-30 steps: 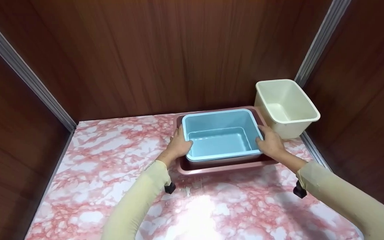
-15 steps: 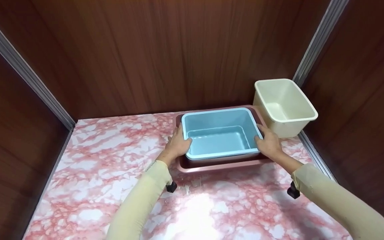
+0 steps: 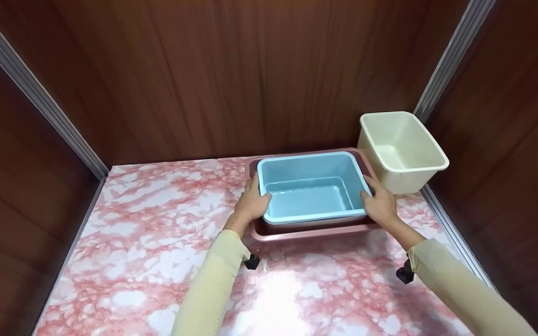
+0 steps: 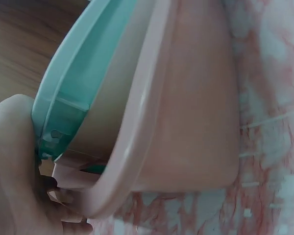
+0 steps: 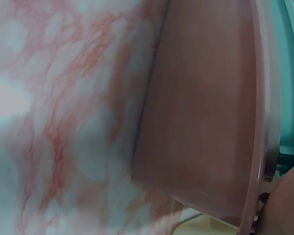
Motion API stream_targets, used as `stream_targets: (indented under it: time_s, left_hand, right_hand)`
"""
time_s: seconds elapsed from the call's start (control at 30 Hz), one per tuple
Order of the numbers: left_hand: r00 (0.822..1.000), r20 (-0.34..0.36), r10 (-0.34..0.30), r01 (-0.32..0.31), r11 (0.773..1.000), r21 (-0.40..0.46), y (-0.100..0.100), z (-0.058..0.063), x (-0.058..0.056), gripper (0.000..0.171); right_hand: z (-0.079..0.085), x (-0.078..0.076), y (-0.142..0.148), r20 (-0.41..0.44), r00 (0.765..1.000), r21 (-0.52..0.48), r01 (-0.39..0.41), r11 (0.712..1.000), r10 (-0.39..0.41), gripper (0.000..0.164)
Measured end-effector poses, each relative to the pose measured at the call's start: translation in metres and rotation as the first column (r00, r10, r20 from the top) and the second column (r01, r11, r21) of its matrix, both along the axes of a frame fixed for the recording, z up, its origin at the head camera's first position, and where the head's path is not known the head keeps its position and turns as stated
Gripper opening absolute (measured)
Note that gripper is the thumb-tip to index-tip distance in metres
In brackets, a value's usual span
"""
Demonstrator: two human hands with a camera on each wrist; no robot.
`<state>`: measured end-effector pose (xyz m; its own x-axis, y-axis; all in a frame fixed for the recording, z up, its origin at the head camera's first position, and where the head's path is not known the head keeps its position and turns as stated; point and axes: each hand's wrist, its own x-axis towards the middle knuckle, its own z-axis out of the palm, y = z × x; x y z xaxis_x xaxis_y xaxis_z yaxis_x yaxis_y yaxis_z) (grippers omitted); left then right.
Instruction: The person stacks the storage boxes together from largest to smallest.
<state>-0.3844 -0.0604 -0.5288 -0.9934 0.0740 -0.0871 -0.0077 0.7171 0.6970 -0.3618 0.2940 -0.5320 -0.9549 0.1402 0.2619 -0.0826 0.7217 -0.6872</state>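
- Forearms (image 3: 206, 289) are drawing closer together since earlier.
- Pink tub (image 3: 315, 234) is resting near the tabletop's (image 3: 157, 233) back edge.
- Blue bin (image 3: 304, 169) is nesting inside; left wrist view is showing a pale wall (image 4: 109, 117) between.
- Left hand (image 3: 252, 204) and right hand (image 3: 381, 204) are gripping that bin's ends.

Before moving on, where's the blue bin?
In the head view, the blue bin is just right of centre, framed by the pink bin, left of the cream bin, held between the left hand and right hand.
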Motion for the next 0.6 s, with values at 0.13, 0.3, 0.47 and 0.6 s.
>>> stream_targets:
  time_s: [0.13, 0.3, 0.47, 0.6]
  left_hand:
    - [1.0, 0.002, 0.001, -0.001, 1.0, 0.026, 0.003, 0.0, 0.001, 0.082]
    - [1.0, -0.004, 0.006, -0.006, 0.997, 0.072, 0.005, -0.003, 0.002, 0.084]
    - [1.0, -0.016, 0.017, -0.015, 0.991, 0.133, 0.005, -0.008, 0.003, 0.081]
    - [0.999, -0.02, 0.038, -0.034, 0.985, 0.167, 0.004, -0.01, 0.002, 0.08]
  right_hand:
    - [-0.002, 0.001, 0.002, -0.008, 1.0, -0.053, 0.016, 0.998, -0.016, 0.048]
    - [-0.006, 0.004, 0.005, -0.029, 0.999, -0.098, 0.035, 0.995, -0.038, 0.046]
    - [-0.007, 0.007, 0.005, -0.036, 0.997, -0.113, 0.061, 0.992, -0.066, 0.043]
    - [-0.01, 0.007, 0.002, -0.079, 0.994, -0.161, 0.063, 0.985, -0.076, 0.036]
